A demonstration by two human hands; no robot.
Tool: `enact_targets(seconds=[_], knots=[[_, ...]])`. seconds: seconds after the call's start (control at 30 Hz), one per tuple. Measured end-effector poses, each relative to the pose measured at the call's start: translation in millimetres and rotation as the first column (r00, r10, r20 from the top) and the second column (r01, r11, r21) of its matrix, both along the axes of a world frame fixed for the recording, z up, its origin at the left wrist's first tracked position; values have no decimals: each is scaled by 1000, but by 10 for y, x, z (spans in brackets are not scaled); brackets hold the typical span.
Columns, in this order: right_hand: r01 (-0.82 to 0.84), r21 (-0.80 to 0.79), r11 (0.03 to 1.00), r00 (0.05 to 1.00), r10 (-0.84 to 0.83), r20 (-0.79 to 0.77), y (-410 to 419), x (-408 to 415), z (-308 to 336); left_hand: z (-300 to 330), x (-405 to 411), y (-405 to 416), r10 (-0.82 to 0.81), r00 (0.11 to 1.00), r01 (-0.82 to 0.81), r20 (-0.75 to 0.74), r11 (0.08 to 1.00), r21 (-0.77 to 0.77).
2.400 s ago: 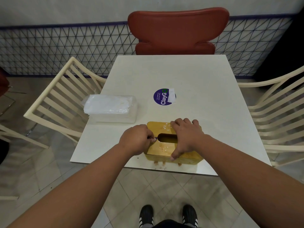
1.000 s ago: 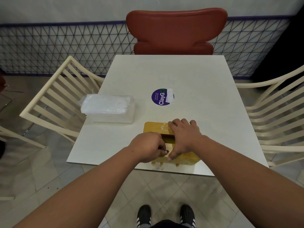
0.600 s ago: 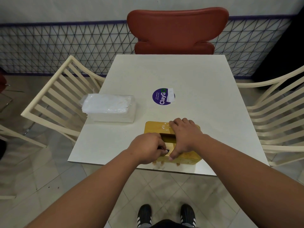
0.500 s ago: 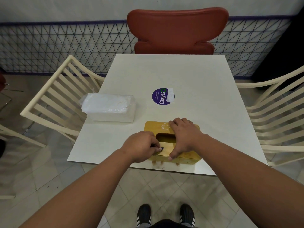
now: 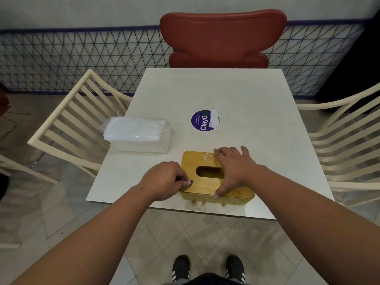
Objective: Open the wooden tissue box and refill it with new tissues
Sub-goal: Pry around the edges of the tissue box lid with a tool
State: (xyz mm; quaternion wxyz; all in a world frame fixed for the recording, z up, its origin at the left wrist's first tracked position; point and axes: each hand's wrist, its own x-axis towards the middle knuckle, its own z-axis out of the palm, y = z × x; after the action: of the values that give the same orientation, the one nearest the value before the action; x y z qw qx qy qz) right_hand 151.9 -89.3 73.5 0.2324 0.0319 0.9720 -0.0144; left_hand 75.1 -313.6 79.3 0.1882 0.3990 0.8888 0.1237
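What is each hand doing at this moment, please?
Left hand: fingers curled, pinching a small dark item at the wooden tissue box lid's left edge.
Right hand: open, pressing flat on the lid.

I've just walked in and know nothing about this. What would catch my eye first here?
Probably the yellow wooden tissue box at the table's near edge, with the right hand spread flat on its lid and the left hand curled at its left end. Next, the red chair at the far side and the plastic-wrapped tissue pack lying left of the box.
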Motion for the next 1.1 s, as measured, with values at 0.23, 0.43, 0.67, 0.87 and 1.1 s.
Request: enact_targets(seconds=[0.23,0.43,0.67,0.87,1.1], knots=[[-1,36,999,1000,0,16,112,148,-16,-4,103,99,10,1000,-11,-25,1000,-21],[24,45,999,1000,-23,-14,80,157,-63,-53,474,519,-120,992,120,-42,993,5],[39,14,999,999,-39,-23,105,151,-69,-23,271,287,-71,997,70,-10,997,-32],[32,16,999,999,-32,-27,104,153,-63,-55,479,610,-144,989,144,-36,990,-10],[39,-7,999,999,-39,-25,119,153,-57,-84,184,406,-24,1000,24,-6,1000,-2]])
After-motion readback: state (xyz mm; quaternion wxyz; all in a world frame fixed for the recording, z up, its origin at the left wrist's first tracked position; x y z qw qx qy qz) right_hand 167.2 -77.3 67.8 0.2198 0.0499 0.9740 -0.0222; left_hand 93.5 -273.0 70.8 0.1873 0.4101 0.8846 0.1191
